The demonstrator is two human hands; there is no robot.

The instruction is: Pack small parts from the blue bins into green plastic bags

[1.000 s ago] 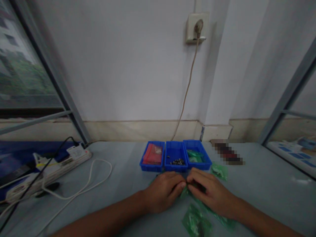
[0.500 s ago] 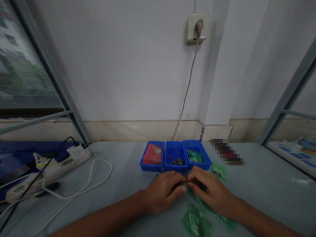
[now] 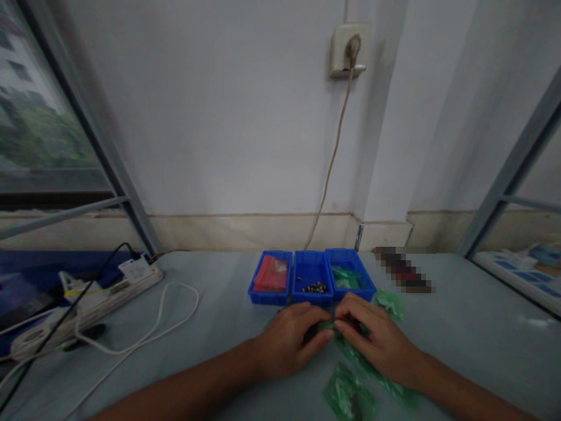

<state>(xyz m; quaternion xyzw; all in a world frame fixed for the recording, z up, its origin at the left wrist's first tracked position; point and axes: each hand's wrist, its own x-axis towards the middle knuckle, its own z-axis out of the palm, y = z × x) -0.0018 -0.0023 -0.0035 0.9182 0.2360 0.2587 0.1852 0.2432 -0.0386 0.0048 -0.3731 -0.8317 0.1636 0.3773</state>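
In the middle of the table, my left hand [image 3: 294,339] and my right hand [image 3: 380,344] meet, with fingertips nearly touching. Each pinches a green plastic bag [image 3: 356,358], whose long part trails under the right hand toward the lower right. Fingers hide the part of the bag being gripped. Closer to me lies another green bag [image 3: 346,390] with thin dark items inside. A smaller green bag [image 3: 390,304] rests just beyond the right hand.
Three blue bins stand side by side ahead: one with pink bags [image 3: 270,275], one with small metal parts [image 3: 316,287], one with green bags [image 3: 347,277]. A white power strip [image 3: 94,313] with loose cables lies at left. A blurred dark object [image 3: 405,270] sits at right.
Both hands stay in nearly the same place. My fingertips have shifted slightly on the green bag, the right ones a little upward, and the gap between the hands is slightly wider.
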